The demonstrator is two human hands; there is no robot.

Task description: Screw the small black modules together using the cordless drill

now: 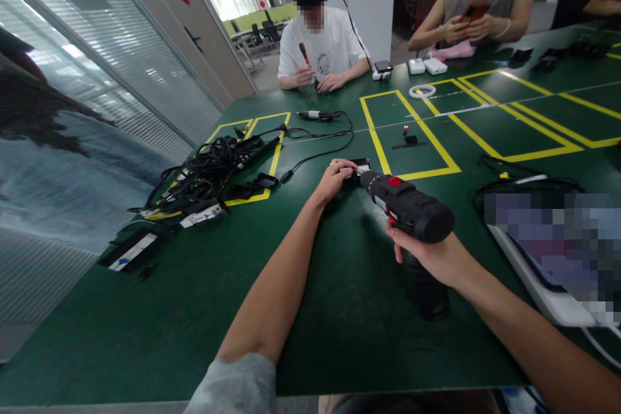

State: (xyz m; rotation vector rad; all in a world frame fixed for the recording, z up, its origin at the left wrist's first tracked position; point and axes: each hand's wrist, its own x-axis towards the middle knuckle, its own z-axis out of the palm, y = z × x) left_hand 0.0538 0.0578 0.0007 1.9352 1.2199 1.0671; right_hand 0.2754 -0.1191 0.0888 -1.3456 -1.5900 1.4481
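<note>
Black cordless drill with a red switch (410, 207) sits clamped in my right hand (429, 252), fingers wrapped round its handle, its nose pointing at a small black flat device (356, 167) on the green table (339, 310). My left hand (334, 180) pinches that device at its near edge, pressing it to the table beside a yellow taped rectangle (407, 132). A tangled heap of black cables (208, 171) lies well off to the left. Across the table a person in a white shirt (323, 48) holds a red-handled screwdriver (304, 53).
</note>
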